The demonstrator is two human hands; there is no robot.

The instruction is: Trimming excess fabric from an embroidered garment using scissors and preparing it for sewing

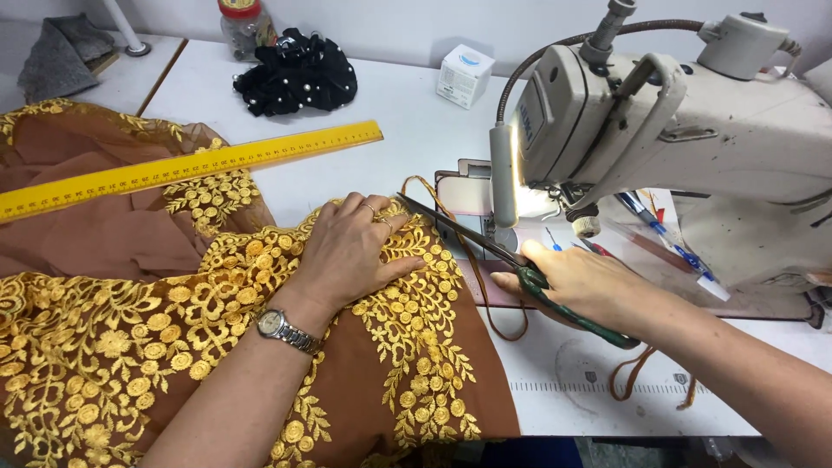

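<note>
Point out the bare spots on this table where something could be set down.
Bare tabletop lies between the ruler, the black cloth and the small box. Another bare strip runs along the near edge, right of the fabric. It is crowded by the machine, where the left hand and the right hand with scissors are.
</note>
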